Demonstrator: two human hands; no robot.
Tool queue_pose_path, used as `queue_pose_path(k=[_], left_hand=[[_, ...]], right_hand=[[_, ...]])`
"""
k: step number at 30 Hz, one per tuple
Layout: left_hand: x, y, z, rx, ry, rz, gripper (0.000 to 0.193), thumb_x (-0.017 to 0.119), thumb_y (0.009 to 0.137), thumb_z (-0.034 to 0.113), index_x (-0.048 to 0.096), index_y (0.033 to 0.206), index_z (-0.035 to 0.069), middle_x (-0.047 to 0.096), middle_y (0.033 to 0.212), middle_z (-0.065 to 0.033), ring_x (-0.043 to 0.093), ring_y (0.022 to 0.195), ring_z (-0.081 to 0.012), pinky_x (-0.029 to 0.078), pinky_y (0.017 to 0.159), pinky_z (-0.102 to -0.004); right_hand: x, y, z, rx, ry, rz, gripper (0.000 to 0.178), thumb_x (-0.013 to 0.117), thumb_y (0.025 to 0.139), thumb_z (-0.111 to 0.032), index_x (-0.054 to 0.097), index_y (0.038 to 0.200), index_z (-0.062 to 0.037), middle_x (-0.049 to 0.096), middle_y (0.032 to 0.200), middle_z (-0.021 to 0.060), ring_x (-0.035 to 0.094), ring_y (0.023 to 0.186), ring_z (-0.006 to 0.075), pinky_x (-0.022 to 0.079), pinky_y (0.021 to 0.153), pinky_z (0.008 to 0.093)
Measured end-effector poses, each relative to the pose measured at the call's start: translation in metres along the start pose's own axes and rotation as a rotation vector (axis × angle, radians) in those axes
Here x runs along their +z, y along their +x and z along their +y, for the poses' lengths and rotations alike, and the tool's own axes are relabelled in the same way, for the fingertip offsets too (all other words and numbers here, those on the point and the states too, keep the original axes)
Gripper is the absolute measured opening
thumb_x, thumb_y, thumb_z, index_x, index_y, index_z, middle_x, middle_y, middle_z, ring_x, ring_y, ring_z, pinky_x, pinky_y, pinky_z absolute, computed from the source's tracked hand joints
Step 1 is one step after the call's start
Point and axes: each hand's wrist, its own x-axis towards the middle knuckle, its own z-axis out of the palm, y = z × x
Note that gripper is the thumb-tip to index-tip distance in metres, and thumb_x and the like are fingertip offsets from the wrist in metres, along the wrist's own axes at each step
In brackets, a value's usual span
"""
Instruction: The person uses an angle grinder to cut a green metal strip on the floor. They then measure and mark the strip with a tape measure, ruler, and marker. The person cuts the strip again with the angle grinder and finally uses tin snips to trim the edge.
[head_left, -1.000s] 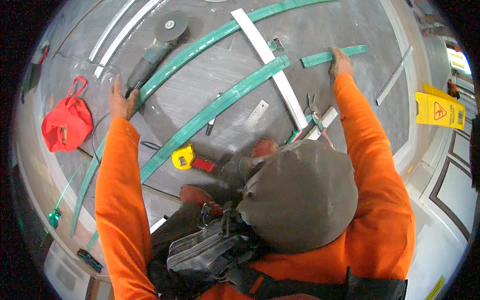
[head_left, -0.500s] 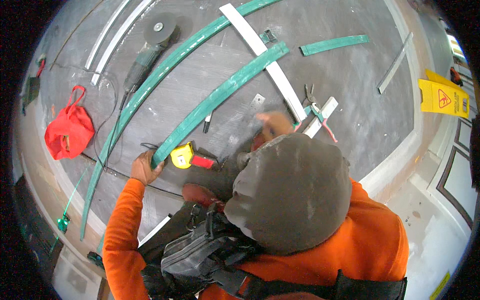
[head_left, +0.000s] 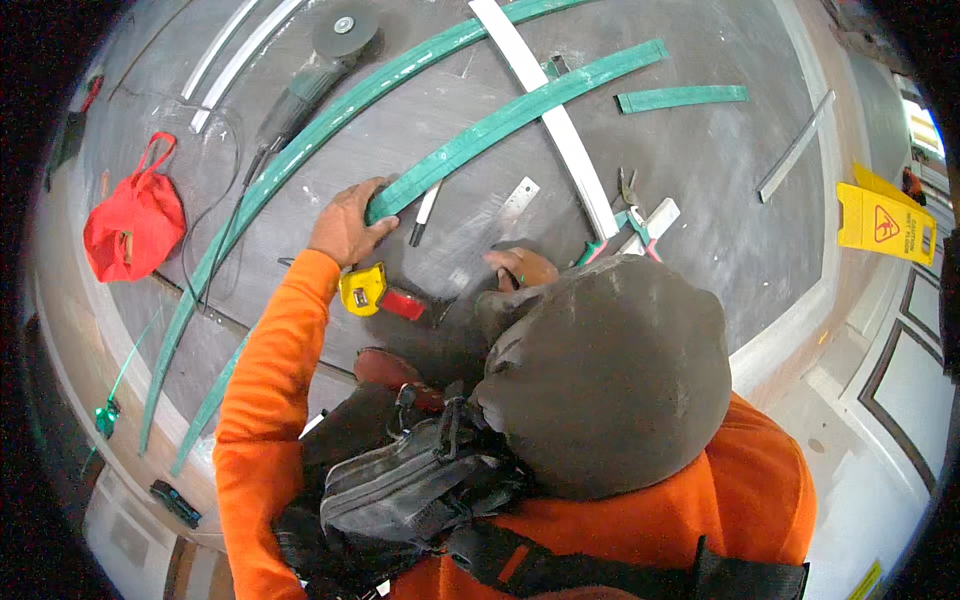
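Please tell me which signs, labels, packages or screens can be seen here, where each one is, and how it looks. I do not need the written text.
Floor sign: at the right edge on the pale floor, a folding yellow board with a red triangle symbol and dark print.
Tape measure: on the grey floor just below the left hand, yellow case with a small dark label on its face.
No packages or screens show.

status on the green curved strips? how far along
Done: several curved strips lie laid out, plus a short green offcut. In hand: left hand grips the end of the middle green strip; right hand rests on the floor. Left: angle grinder and tape measure lie untouched.
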Motion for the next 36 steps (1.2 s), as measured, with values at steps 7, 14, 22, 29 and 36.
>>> queue_pose_path(k=[7,14,22,29,36], left_hand=[[-0.023,-0.02,-0.022,-0.216,0.006,-0.262,0.048,0.074,0.078,0.025,0.059,0.119,0.005,0.064,0.118,-0.0185,0.059,0.114,-0.0345,0.049,0.093,-0.0427],[0.004,-0.06,-0.018,0.093,0.385,0.123,0.041,0.068,0.082,0.021,0.051,0.117,0.009,0.058,0.108,-0.0145,0.057,0.104,-0.036,0.048,0.087,-0.0461],[0.014,-0.115,-0.037,0.407,0.3,-0.051,0.048,0.07,0.081,0.024,0.051,0.12,0.006,0.055,0.114,-0.0121,0.055,0.102,-0.0301,0.046,0.09,-0.0408],[0.058,-0.139,-0.028,0.184,0.662,-0.004,0.062,0.045,0.092,0.016,0.029,0.151,0.006,0.047,0.137,-0.0158,0.056,0.111,-0.0309,0.046,0.096,-0.0436],[0.03,-0.119,0.007,-0.001,0.491,-0.255,0.065,0.064,0.086,0.025,0.04,0.142,0.002,0.051,0.128,-0.0165,0.059,0.108,-0.033,0.052,0.087,-0.0418]], right_hand=[[-0.008,0.008,0.011,0.005,-0.149,-0.173,0.034,0.056,0.087,-0.008,0.06,0.121,-0.0105,0.064,0.091,0.0133,0.063,0.083,0.0293,0.052,0.071,0.0413],[0.001,0.0,0.029,-0.019,-0.023,-0.195,0.036,0.057,0.089,-0.018,0.062,0.124,-0.0149,0.065,0.104,0.0169,0.063,0.098,0.0324,0.05,0.084,0.0414],[-0.009,0.048,-0.035,-0.056,-0.1,-0.124,0.036,0.063,0.085,-0.023,0.061,0.121,-0.0191,0.066,0.1,0.0096,0.066,0.089,0.03,0.054,0.076,0.0442],[0.024,0.136,-0.052,-0.195,-0.623,-0.619,0.038,0.055,0.087,-0.015,0.059,0.124,-0.0163,0.067,0.1,0.0097,0.067,0.094,0.0283,0.055,0.08,0.0424],[0.016,0.135,-0.054,-0.467,-0.576,-0.438,0.023,0.064,0.084,-0.027,0.067,0.1,-0.0112,0.063,0.106,0.0101,0.065,0.093,0.0252,0.055,0.079,0.0387]])
